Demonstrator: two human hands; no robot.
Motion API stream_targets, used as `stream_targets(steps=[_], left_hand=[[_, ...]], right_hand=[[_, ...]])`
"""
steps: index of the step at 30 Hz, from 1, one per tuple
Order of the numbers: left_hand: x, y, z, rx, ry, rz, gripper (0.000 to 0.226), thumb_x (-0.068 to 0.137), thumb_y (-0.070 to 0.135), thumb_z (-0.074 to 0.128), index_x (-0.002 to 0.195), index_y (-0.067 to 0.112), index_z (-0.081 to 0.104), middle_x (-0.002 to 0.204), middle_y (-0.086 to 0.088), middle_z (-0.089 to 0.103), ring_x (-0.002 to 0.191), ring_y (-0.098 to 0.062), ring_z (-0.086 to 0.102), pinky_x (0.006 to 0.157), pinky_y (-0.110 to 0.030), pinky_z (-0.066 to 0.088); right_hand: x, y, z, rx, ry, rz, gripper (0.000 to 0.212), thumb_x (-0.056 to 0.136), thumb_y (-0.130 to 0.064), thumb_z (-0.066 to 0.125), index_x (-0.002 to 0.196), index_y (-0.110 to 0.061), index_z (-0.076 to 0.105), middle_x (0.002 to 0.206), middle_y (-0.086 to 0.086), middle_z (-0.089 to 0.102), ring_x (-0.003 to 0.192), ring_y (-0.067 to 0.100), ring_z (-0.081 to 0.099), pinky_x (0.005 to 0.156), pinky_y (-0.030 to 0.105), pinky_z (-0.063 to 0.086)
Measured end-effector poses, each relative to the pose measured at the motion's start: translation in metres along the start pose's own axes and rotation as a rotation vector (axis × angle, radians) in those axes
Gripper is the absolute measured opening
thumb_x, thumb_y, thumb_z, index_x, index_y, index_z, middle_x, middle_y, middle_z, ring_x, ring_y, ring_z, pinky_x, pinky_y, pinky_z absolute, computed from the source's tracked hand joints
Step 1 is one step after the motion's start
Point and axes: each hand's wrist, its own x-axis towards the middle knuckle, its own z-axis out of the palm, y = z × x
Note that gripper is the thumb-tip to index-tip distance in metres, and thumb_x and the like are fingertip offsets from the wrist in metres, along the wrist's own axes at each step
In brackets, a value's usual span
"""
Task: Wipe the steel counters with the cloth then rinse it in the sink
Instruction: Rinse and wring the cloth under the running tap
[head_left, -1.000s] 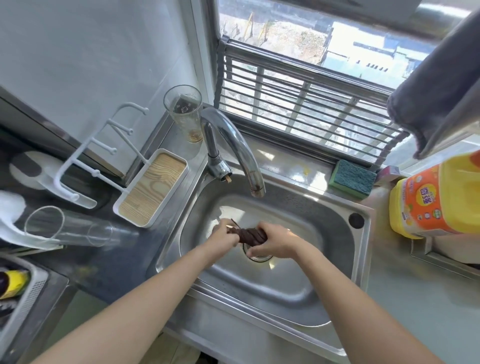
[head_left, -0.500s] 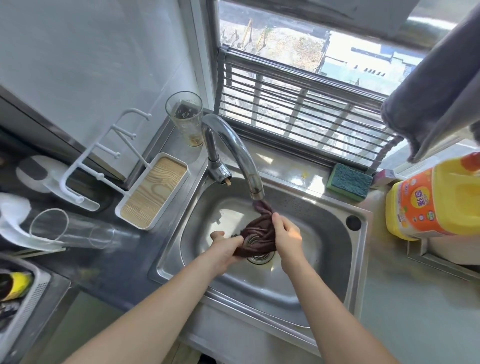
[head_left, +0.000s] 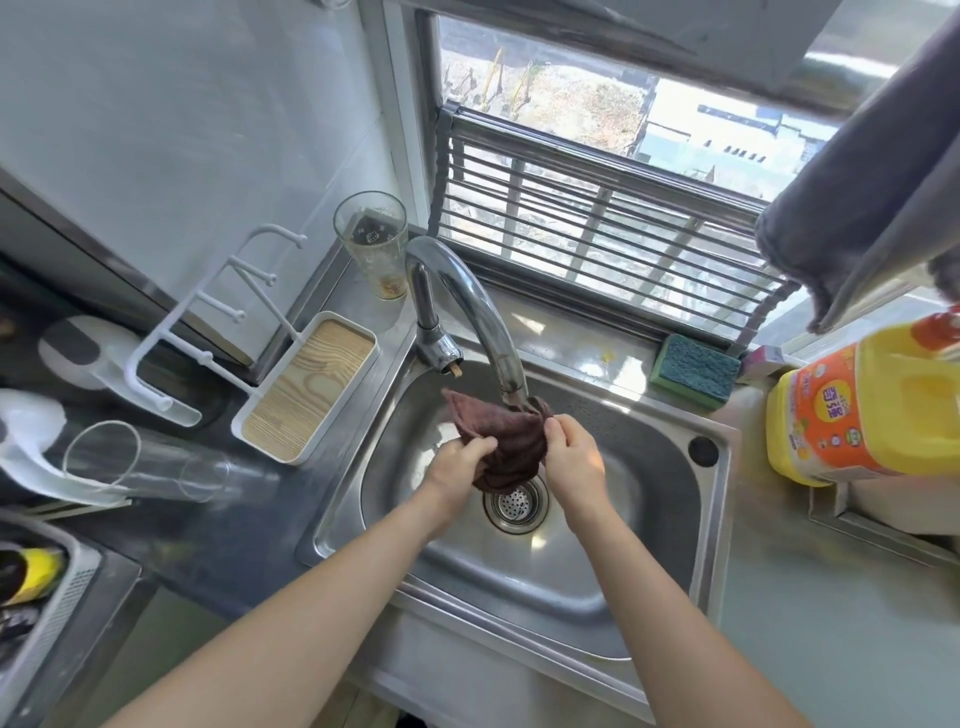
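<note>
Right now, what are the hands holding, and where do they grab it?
Both hold the dark brown cloth under the tap: left hand pinches its left edge, right hand its right edge.

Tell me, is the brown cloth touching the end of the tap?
Touching. In the head view the cloth's top edge bunches right up against the tap's spout, with no gap between them, while the left hand and right hand hold it.
</note>
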Motion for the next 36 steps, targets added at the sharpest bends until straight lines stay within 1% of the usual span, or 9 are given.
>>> stream_targets(steps=[3,7,12,17,20,25,30,33,36], left_hand=[[0.005,0.009,-0.014,0.07,0.082,0.049,0.023,0.09,0.029,0.062,0.088,0.009,0.073,0.086,-0.006,0.074,0.086,-0.022,0.067,0.088,-0.034,0.051],[0.003,0.014,-0.026,0.227,-0.18,0.055,0.039,0.09,0.03,0.074,0.116,0.003,0.064,0.111,-0.011,0.076,0.107,-0.026,0.072,0.1,-0.039,0.055],[-0.004,0.02,-0.035,0.25,-0.311,0.003,0.056,0.085,0.0,0.076,0.131,0.019,0.05,0.125,-0.011,0.07,0.115,-0.024,0.068,0.092,-0.036,0.059],[-0.004,0.034,-0.06,0.48,-0.443,-0.167,0.043,0.091,-0.005,0.065,0.128,0.014,0.055,0.115,-0.016,0.069,0.099,-0.023,0.071,0.079,-0.029,0.058],[0.001,0.034,-0.07,0.604,-0.342,-0.184,0.024,0.098,-0.004,0.052,0.114,0.007,0.067,0.103,-0.016,0.069,0.091,-0.024,0.068,0.08,-0.035,0.055],[0.001,0.037,-0.075,0.479,-0.143,-0.13,0.027,0.109,0.02,0.04,0.124,0.026,0.061,0.108,-0.008,0.07,0.092,-0.029,0.068,0.082,-0.047,0.061],[0.018,0.027,-0.093,0.601,0.19,0.068,0.028,0.088,0.047,0.066,0.104,0.027,0.056,0.105,-0.007,0.069,0.096,-0.029,0.07,0.089,-0.055,0.058],[0.011,0.034,-0.085,0.639,0.354,0.172,0.029,0.091,0.042,0.068,0.105,0.022,0.052,0.1,-0.001,0.064,0.095,-0.024,0.065,0.09,-0.046,0.056],[0.005,0.039,-0.08,0.606,0.354,0.323,0.007,0.101,0.033,0.055,0.103,0.026,0.055,0.096,0.003,0.065,0.093,-0.024,0.064,0.082,-0.04,0.054]], right_hand=[[0.011,0.016,-0.007,0.117,0.031,0.118,0.039,0.093,-0.052,0.036,0.082,-0.02,0.057,0.092,0.01,0.065,0.099,0.035,0.065,0.095,0.058,0.054],[0.0,0.003,-0.014,0.198,-0.09,0.152,0.035,0.097,-0.059,0.039,0.084,-0.031,0.056,0.101,0.01,0.066,0.107,0.041,0.067,0.095,0.062,0.056],[-0.009,-0.006,-0.03,0.265,-0.508,0.064,0.049,0.091,-0.017,0.078,0.127,-0.017,0.045,0.122,0.011,0.07,0.11,0.021,0.073,0.097,0.035,0.058],[0.003,0.011,-0.047,0.216,-0.332,0.086,0.029,0.094,0.009,0.058,0.114,-0.009,0.065,0.108,0.016,0.072,0.089,0.021,0.072,0.076,0.028,0.059],[0.003,0.026,-0.055,0.158,-0.267,0.196,0.045,0.095,0.012,0.037,0.099,-0.018,0.071,0.096,0.014,0.072,0.081,0.024,0.068,0.078,0.044,0.059],[0.005,0.04,-0.061,0.138,-0.166,0.187,0.031,0.107,-0.006,0.042,0.113,-0.025,0.066,0.099,0.007,0.069,0.08,0.021,0.064,0.072,0.034,0.053],[0.007,0.04,-0.072,0.134,0.025,0.062,0.034,0.103,-0.008,0.055,0.13,-0.029,0.049,0.092,0.007,0.066,0.074,0.018,0.062,0.067,0.03,0.051],[0.007,0.042,-0.075,0.1,-0.006,-0.004,0.039,0.097,-0.002,0.049,0.105,-0.035,0.069,0.086,0.008,0.071,0.066,0.03,0.066,0.064,0.041,0.057],[0.009,0.047,-0.078,0.098,0.066,0.004,0.033,0.087,-0.007,0.051,0.08,-0.027,0.077,0.082,-0.001,0.073,0.081,0.021,0.064,0.083,0.044,0.053]])
